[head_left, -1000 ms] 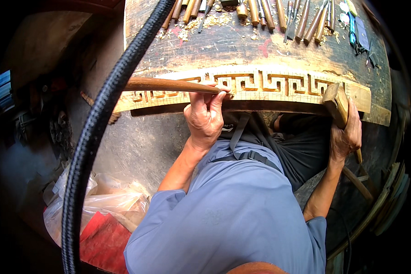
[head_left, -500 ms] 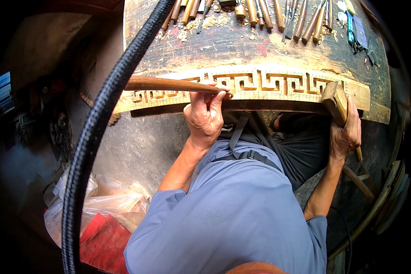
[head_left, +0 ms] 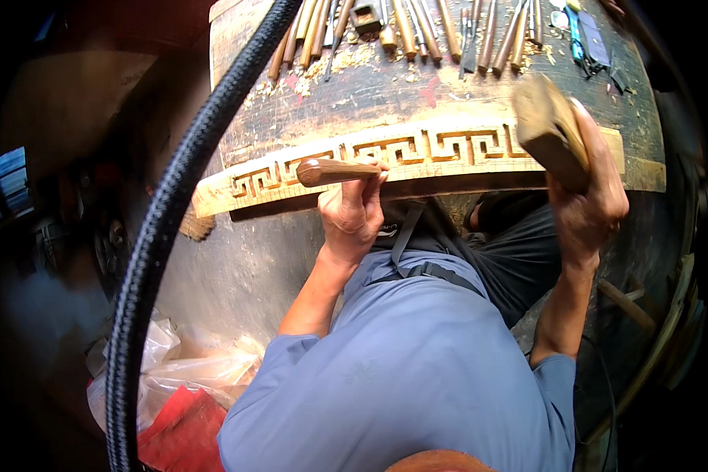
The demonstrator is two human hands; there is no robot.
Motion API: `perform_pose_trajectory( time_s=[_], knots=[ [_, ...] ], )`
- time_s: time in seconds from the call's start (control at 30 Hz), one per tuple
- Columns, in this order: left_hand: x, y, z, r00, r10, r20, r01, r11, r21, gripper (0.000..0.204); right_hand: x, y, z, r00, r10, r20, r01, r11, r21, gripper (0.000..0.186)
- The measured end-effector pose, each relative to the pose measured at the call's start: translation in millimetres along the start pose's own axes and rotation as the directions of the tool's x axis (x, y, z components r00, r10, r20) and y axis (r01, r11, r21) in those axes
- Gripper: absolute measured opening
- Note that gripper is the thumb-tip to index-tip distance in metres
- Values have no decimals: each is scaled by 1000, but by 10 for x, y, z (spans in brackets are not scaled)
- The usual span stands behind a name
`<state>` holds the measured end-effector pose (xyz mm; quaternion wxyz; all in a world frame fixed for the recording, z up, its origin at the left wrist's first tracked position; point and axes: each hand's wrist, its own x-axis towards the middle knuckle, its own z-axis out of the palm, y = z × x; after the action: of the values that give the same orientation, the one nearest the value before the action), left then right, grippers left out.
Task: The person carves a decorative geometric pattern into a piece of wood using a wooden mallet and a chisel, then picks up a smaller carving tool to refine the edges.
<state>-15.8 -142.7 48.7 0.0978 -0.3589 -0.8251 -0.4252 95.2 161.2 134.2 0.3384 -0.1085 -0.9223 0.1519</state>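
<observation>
A long pale board (head_left: pixel 452 167), carved with an angular key pattern over a pencilled grid, lies along the near edge of the workbench. My left hand (head_left: pixel 351 216) is closed around a wooden-handled chisel (head_left: pixel 334 172) at the board's near edge. Its rounded handle end points up and left; fingers and handle hide the cutting tip. Over the right part of the board, my right hand (head_left: pixel 592 193) grips a wooden mallet (head_left: pixel 549 130). The block-shaped mallet head is raised and slightly blurred, apart from the chisel, and it covers some of the carving.
Several wood-handled carving tools (head_left: pixel 405 31) lie across the back of the workbench (head_left: pixel 354 98) among wood shavings (head_left: pixel 354 59). A thick black braided cable (head_left: pixel 182 169) crosses the left side of the view. Plastic sheeting (head_left: pixel 204 370) and a red sheet (head_left: pixel 185 433) lie at lower left.
The mallet has risen and swung left over the board in my right hand. The chisel, lying nearly flat to the left before, now appears shorter and tipped more upright in my left hand.
</observation>
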Motion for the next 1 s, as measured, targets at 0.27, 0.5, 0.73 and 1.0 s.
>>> perform_pose_trajectory(
  time_s=[0.27, 0.5, 0.73, 1.0],
  knots=[
    [-43, -13, 5, 1000, 27, 12, -28, 998, 50, 45, 857, -646, 185, 947, -303, -108, 320, 919, 231, 68],
    [-21, -37, 0, 997, 76, 9, -76, 985, 154, 39, 1099, -993, 107, 873, -473, -122, 487, 834, 258, 59],
    [2, -72, -32, 997, 72, 38, -77, 981, 179, 35, 1249, -1019, 137, 861, -478, -172, 508, 818, 271, 58],
    [169, 24, 12, 991, 108, -83, -96, 986, 134, 22, 1196, -1040, 113, 860, -508, -47, 508, 841, 185, 56]
  ],
)
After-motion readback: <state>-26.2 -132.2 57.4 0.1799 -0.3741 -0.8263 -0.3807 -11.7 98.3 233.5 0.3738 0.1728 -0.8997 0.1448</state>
